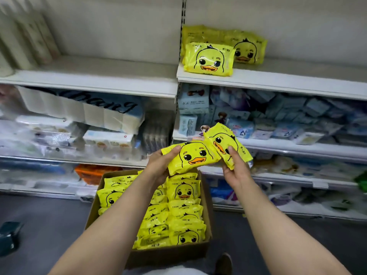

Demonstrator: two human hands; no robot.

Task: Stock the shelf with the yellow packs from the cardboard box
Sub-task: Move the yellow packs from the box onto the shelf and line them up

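My left hand (158,165) grips a yellow duck-face pack (192,157) by its left end, above the open cardboard box (168,253). My right hand (236,171) holds a second yellow pack (224,141), tilted, with the thumb on its front. The two packs touch edge to edge. Several more yellow packs (184,191) fill the box in rows on the floor. On the upper right white shelf (278,78) stand three yellow packs (209,58), one in front and two behind.
The upper left shelf (89,80) carries pale rolls at its far left. Lower shelves hold toilet paper packs (83,110) and blue tissue packets (288,116). A dark object (9,237) lies on the grey floor at left. My shoe (224,262) shows beside the box.
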